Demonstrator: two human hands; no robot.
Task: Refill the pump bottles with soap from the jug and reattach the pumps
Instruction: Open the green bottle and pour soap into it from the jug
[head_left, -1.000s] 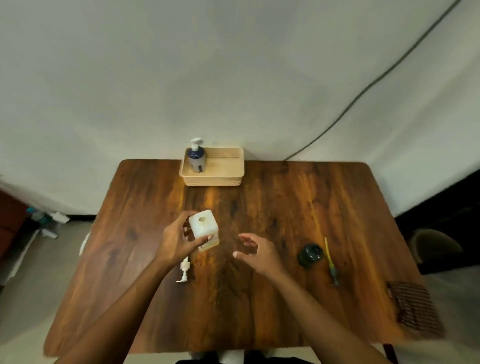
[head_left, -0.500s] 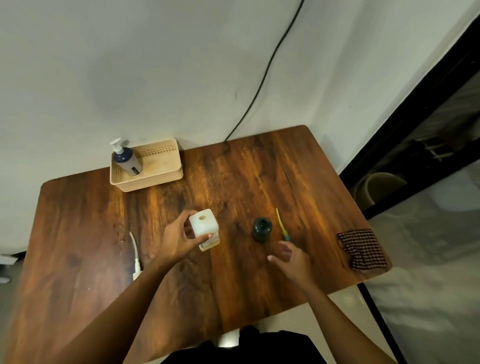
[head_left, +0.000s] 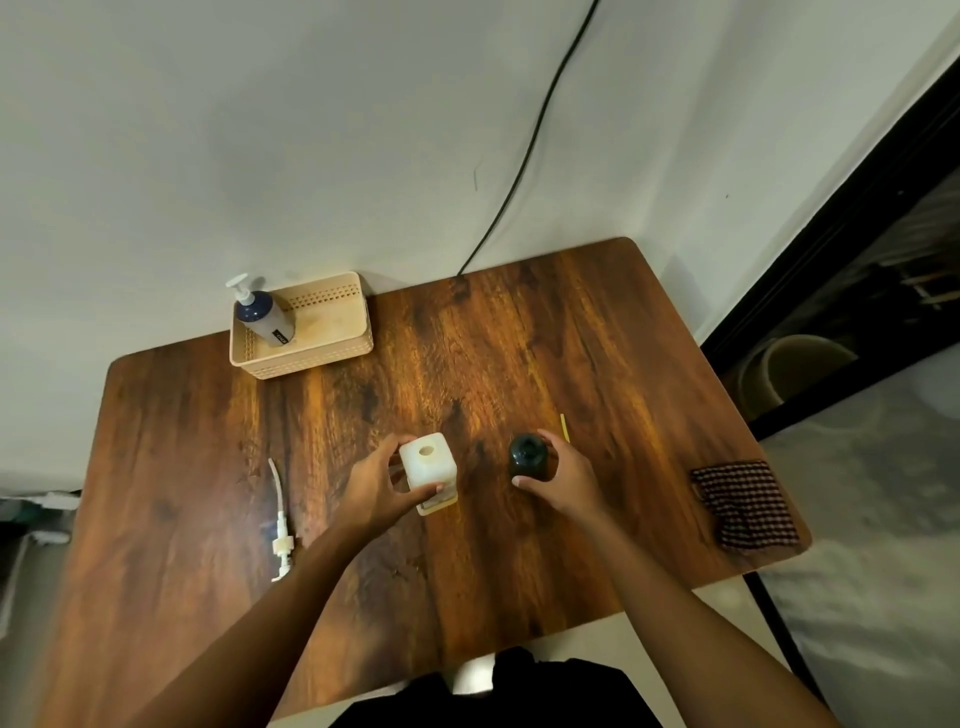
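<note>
Dim, warm light is cast from above; a glossy sheen is seen on the bench (head_left: 519, 338), with its left side darkened. The dark bottle (head_left: 527, 457) is reduced to a near-black shape. Edges are bowed by the wide lens, and the corners are softened.

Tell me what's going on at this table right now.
A person stands at a wooden table with a bottle in each hand. The left hand grips a white square bottle whose neck is open, with no pump on it. The right hand curls round a dark bottle, also open on top. A loose white pump lies on the table to the left. A blue pump bottle stands in a beige basket. No jug is in view.
</note>
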